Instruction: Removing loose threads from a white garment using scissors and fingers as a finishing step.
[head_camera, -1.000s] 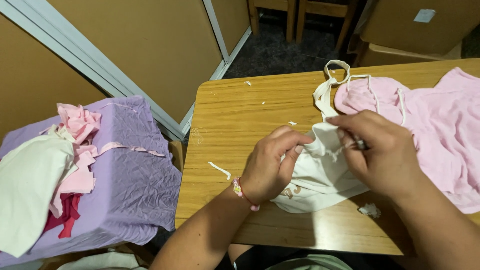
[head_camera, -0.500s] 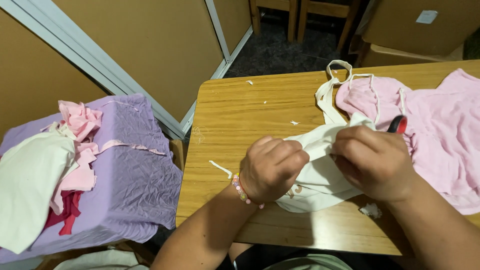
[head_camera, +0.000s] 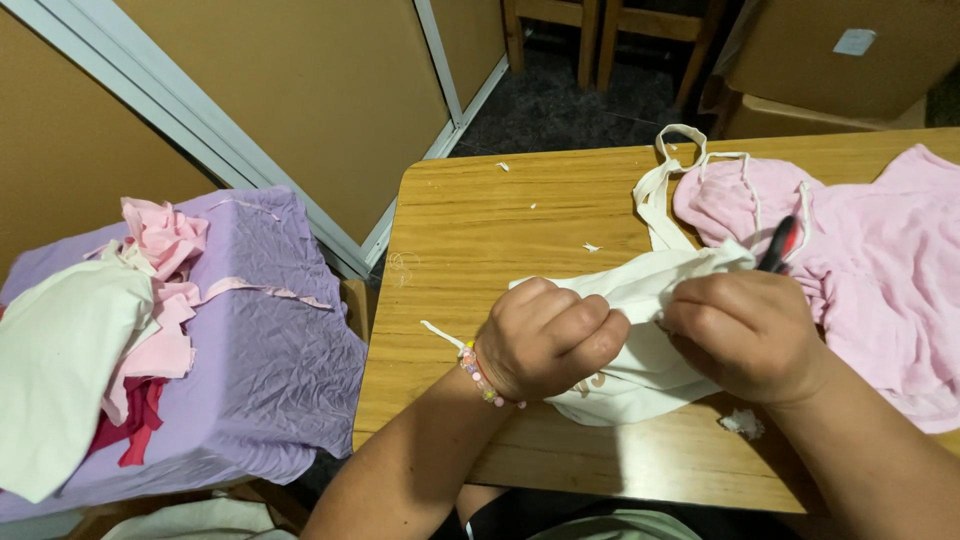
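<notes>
My left hand is fisted around a fold of the cream cotton garment lying on the wooden table. My right hand grips the same fold just beside it, also holding a red-and-black handled tool. A pink ribbed top lies beyond, touching the cream cloth.

Wooden table — bearing cream garment, pink garments, perhaps lint scraps.

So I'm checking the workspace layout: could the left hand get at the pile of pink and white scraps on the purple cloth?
Probably not right away: the left hand is gripping the white garment, and the scrap pile lies off the table.
</notes>
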